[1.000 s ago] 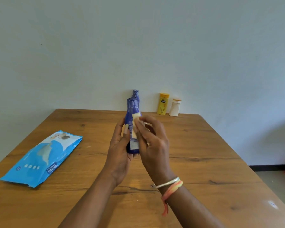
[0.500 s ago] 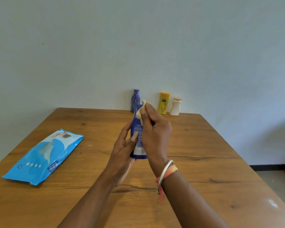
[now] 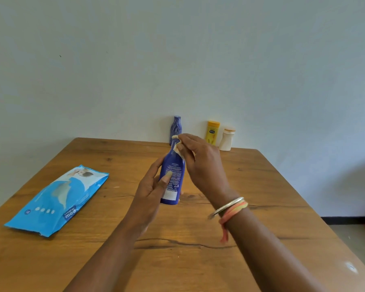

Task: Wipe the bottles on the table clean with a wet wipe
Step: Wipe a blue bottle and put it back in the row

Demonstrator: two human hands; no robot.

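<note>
My left hand (image 3: pixel 151 190) grips a dark blue lotion bottle (image 3: pixel 172 178) around its lower body and holds it upright above the middle of the wooden table (image 3: pixel 261 207). My right hand (image 3: pixel 200 161) pinches a small white wet wipe (image 3: pixel 178 147) against the bottle's neck and cap. Against the wall at the table's far edge stand a second blue bottle (image 3: pixel 176 127), a yellow bottle (image 3: pixel 212 132) and a small white bottle (image 3: pixel 227 139).
A light blue pack of wet wipes (image 3: pixel 57 199) lies flat on the left side of the table. The table's right edge drops to a grey floor (image 3: pixel 354 234). A pale wall rises right behind the far bottles.
My right hand has slid the wipe up from the bottle's middle to its neck and cap. The held bottle has shifted slightly to the right.
</note>
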